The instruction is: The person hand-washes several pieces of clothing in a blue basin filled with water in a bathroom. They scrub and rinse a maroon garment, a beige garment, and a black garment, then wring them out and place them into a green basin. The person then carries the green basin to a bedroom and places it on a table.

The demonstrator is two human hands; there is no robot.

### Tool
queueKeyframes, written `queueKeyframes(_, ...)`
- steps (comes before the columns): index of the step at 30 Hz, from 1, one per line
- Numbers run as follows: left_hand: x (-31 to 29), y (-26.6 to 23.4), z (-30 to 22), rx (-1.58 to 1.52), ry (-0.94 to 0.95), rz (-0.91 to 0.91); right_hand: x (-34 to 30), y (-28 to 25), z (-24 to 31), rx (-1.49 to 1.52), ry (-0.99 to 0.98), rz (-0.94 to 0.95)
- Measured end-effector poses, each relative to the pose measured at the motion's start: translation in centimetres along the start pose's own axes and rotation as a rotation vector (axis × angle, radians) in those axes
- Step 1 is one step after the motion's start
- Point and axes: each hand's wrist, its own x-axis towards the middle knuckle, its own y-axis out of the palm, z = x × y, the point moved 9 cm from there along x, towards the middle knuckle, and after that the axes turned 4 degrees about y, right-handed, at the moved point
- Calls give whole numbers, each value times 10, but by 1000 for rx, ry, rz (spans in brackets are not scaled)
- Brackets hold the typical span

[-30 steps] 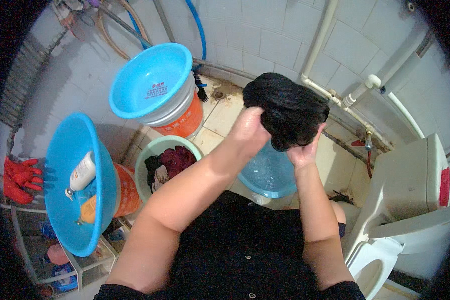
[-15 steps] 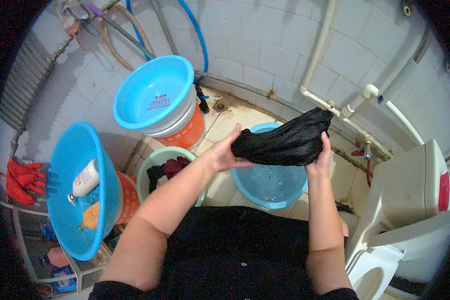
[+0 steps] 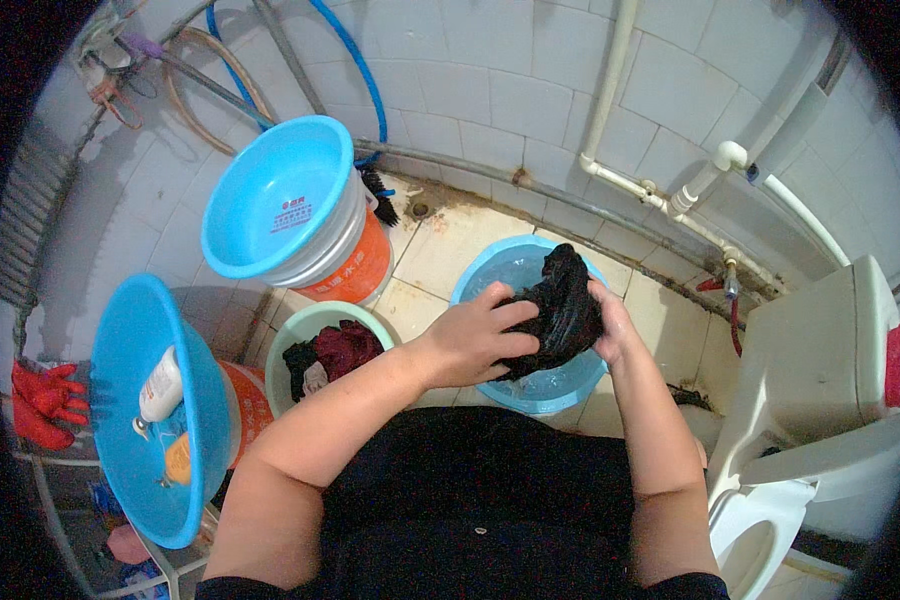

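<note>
A wet-looking black garment (image 3: pixel 562 312) is bunched up between my two hands, over a blue basin of water (image 3: pixel 483 262). My left hand (image 3: pixel 482 338) grips its left side, fingers spread across the cloth. On the other side my right hand (image 3: pixel 610 322) holds the bundle with its fingers partly hidden behind it. What sort of garment it is cannot be made out. Left of the basin, a pale green tub (image 3: pixel 288 322) holds dark and maroon clothes (image 3: pixel 346 348).
Two more blue basins sit on orange-and-white buckets: one at the back (image 3: pixel 270 190), one at the left (image 3: pixel 135 330) with a white pump bottle (image 3: pixel 160 388) and an orange bottle (image 3: pixel 178 458). Red gloves (image 3: pixel 45 402) hang far left. A toilet (image 3: pixel 820 350) stands right; pipes (image 3: pixel 610 100) line the wall.
The black garment was stretched out between my hands above the basin's far part. Now it is gathered into a bunch, lower, with my hands closer together. The view has shifted slightly.
</note>
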Motion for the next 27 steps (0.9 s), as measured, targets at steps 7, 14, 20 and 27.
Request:
queueKeyframes(7, -1, 8, 5, 206, 118, 51, -24, 24, 12, 47, 2, 330)
queueKeyframes(14, 3, 26, -23, 316, 285, 98, -20, 13, 22, -251, -239, -88)
queueKeyframes(20, -7, 13, 18, -164, -251, -121, -43, 11, 60, 21, -498, -220)
queueKeyframes(27, -79, 99, 103, -1620, -1115, -971, -66, 31, 91, 112, -769, -182)
